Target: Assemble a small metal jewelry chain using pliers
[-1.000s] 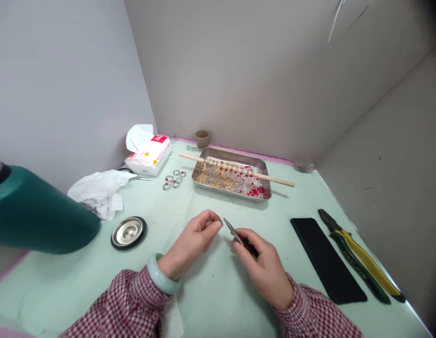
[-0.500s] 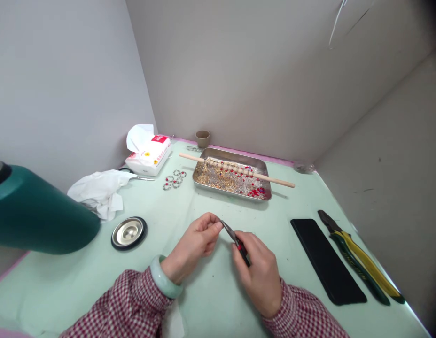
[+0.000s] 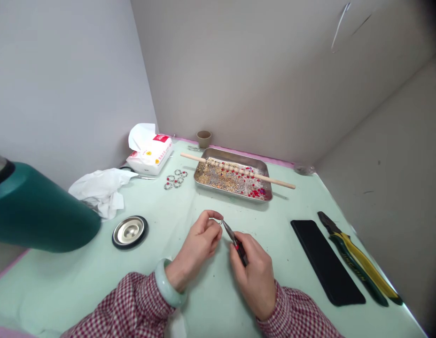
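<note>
My left hand (image 3: 198, 244) is pinched shut on a tiny metal ring or wire piece (image 3: 218, 220) just above the pale green table mat. My right hand (image 3: 253, 274) is closed round small pliers (image 3: 234, 239) with dark handles. The plier tips touch the piece at my left fingertips. Both sleeves are red-and-white check, and a pale jade bangle (image 3: 167, 288) sits on my left wrist.
A steel tray (image 3: 262, 164) of red and gold beads lies behind, with a wooden dowel (image 3: 279, 182) across it. Beaded rings (image 3: 175, 178), tissue pack (image 3: 149, 152), crumpled tissue (image 3: 98, 188), small cup (image 3: 204, 137), metal lid (image 3: 129, 231), green flask (image 3: 38, 213) at left. Black pad (image 3: 327, 260) and green-yellow pliers (image 3: 359, 265) at right.
My right hand drew closer to the left and the plier tips swung up to meet the piece at my left fingertips. Both hands shifted slightly toward me.
</note>
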A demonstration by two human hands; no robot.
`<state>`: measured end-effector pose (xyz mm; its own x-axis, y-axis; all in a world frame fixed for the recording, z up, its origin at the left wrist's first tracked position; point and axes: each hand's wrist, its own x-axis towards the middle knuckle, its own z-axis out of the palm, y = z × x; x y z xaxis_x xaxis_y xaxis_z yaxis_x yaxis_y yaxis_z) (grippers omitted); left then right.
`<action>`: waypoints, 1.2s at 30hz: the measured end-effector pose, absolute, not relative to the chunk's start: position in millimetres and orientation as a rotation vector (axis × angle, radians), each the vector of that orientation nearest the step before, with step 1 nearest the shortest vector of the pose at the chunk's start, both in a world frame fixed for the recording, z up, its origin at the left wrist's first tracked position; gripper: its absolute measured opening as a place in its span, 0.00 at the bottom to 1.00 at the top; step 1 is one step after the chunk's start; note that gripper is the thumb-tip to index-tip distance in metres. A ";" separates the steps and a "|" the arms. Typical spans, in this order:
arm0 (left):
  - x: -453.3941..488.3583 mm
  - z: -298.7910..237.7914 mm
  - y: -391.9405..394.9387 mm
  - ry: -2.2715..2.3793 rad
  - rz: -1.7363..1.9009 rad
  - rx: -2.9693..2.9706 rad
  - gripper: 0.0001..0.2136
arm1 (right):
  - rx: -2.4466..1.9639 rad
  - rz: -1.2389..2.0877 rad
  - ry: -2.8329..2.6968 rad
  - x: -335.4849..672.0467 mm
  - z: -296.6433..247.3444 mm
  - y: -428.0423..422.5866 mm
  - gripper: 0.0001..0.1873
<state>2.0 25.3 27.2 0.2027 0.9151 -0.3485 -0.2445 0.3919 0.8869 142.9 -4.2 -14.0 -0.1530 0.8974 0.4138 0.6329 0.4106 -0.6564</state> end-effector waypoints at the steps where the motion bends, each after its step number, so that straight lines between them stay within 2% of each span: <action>1: 2.2 27.1 25.7 1.080 0.947 0.816 0.05 | -1.306 0.422 -1.883 143.3 -14.2 -4.4 0.09; 8: 3.4 24.8 27.8 1.158 0.999 0.794 0.11 | -1.295 0.450 -1.908 142.1 -14.1 -4.4 0.10; 15: 2.3 21.2 28.6 1.081 1.001 0.723 0.08 | -1.312 0.497 -1.867 143.9 -14.5 -4.1 0.09; 27: 2.2 21.7 26.6 0.991 0.978 0.724 0.11 | -1.288 0.584 -1.824 143.5 -15.4 -3.9 0.11; 36: 3.3 15.5 25.9 0.860 0.993 0.666 0.09 | -1.285 0.690 -1.767 141.2 -10.6 -1.9 0.10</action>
<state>3.3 25.9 15.5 0.2819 0.9093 -0.3060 -0.4328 0.4052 0.8053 141.2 -1.9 -10.6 -0.1376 0.9442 0.2993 0.4912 0.3275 -0.8071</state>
